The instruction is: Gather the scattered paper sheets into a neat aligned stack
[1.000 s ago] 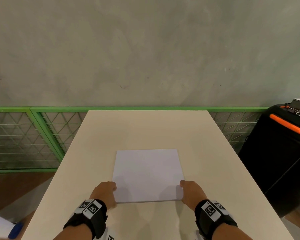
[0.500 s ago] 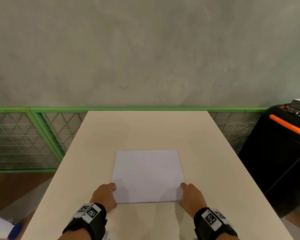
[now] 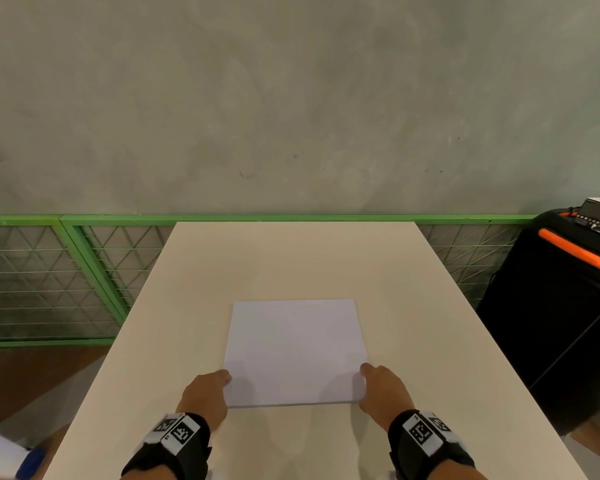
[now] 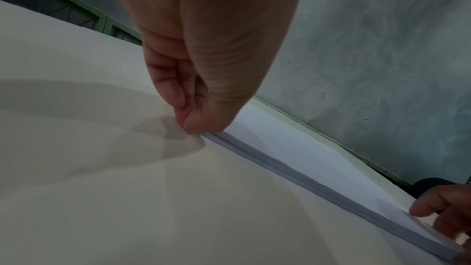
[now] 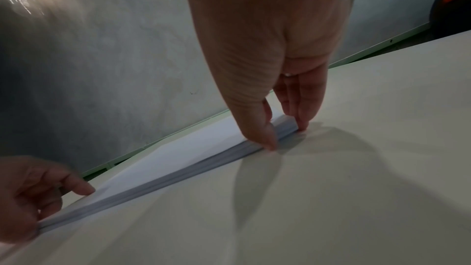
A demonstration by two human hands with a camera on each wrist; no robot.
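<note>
Paper sheets (image 3: 294, 351) lie in one tidy stack on the near middle of the worktop (image 3: 430, 341). The left hand (image 3: 207, 398) and right hand (image 3: 383, 393) have slid back a little to the near corners. Each grip is narrow, thumb and fingers pinching the stack's corner. The stack looks lined up, so the job seems almost finished.
</note>
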